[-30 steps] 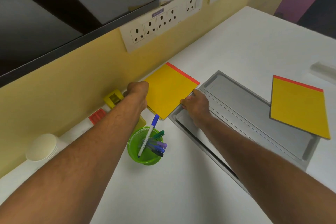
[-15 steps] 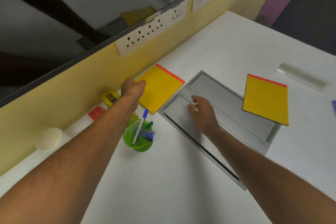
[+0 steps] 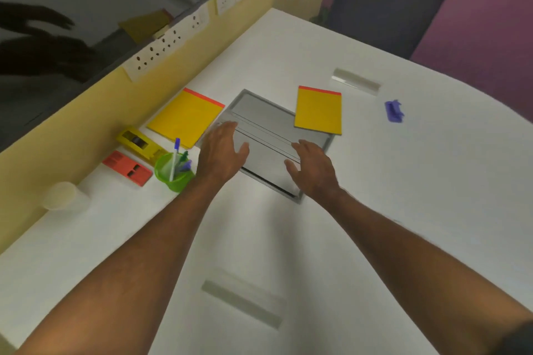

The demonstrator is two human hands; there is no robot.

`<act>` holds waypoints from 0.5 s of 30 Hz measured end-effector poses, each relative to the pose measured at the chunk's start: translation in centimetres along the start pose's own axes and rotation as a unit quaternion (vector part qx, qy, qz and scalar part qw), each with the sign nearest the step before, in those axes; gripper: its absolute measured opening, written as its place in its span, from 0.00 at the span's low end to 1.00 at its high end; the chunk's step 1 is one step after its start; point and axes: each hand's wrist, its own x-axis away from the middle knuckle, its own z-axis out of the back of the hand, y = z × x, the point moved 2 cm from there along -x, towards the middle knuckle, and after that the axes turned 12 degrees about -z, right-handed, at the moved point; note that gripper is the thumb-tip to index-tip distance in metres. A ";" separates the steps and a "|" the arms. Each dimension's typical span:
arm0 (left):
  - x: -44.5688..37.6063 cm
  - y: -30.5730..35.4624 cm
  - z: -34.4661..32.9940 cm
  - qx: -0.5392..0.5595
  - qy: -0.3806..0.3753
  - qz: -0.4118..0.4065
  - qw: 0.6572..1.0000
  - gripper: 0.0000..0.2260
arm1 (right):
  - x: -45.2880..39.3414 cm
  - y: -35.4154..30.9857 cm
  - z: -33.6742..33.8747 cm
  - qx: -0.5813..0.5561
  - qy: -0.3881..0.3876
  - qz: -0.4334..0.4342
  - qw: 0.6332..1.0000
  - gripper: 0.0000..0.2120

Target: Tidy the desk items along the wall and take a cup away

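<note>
A yellow pad with a red strip [image 3: 186, 118] lies flat by the yellow wall. A second yellow pad [image 3: 318, 110] rests on the far end of the grey metal panel [image 3: 259, 112] set in the desk. Along the wall sit a yellow tape dispenser [image 3: 135, 140], a red stapler-like block [image 3: 127, 168], a green cup of pens [image 3: 173, 172] and a white paper cup [image 3: 62, 196]. My left hand [image 3: 220, 153] hovers open over the panel's near left part. My right hand [image 3: 313, 167] is open over its near right part. Neither holds anything.
A purple clip-like object [image 3: 393, 111] lies on the white desk at the right. Sockets [image 3: 161, 49] run along the wall. A dark chair [image 3: 389, 0] stands beyond the desk's far edge. Two grey slots [image 3: 356, 81] [image 3: 240, 302] are set in the desk.
My left hand has let go of the yellow pad by the wall and moved right over the grey panel. My right hand moved right too. The view has pulled back.
</note>
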 end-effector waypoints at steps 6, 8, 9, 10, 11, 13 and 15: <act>9.2 8.2 -1.4 -0.007 -0.053 -0.060 0.997 0.26 | 10.2 6.9 4.5 0.036 -0.002 -0.052 0.998 0.27; 12.1 10.7 -1.6 -0.009 -0.082 -0.067 0.994 0.27 | 13.8 8.7 5.9 0.045 -0.008 -0.072 0.996 0.28; 13.6 11.9 -1.7 -0.014 -0.099 -0.072 0.992 0.28 | 15.7 9.7 6.5 0.049 -0.010 -0.080 0.996 0.28; 15.1 13.1 -1.9 -0.022 -0.115 -0.079 0.990 0.29 | 17.7 10.6 7.1 0.052 -0.012 -0.088 0.995 0.28; 16.6 14.3 -2.1 -0.032 -0.126 -0.084 0.988 0.29 | 19.7 11.6 7.6 0.054 -0.013 -0.095 0.994 0.28; 19.7 16.7 -2.4 -0.052 -0.138 -0.088 0.985 0.29 | 23.7 13.4 8.6 0.057 -0.015 -0.108 0.992 0.28; 22.9 18.9 -2.9 -0.067 -0.139 -0.090 0.984 0.29 | 27.7 15.3 9.2 0.057 -0.016 -0.116 0.991 0.28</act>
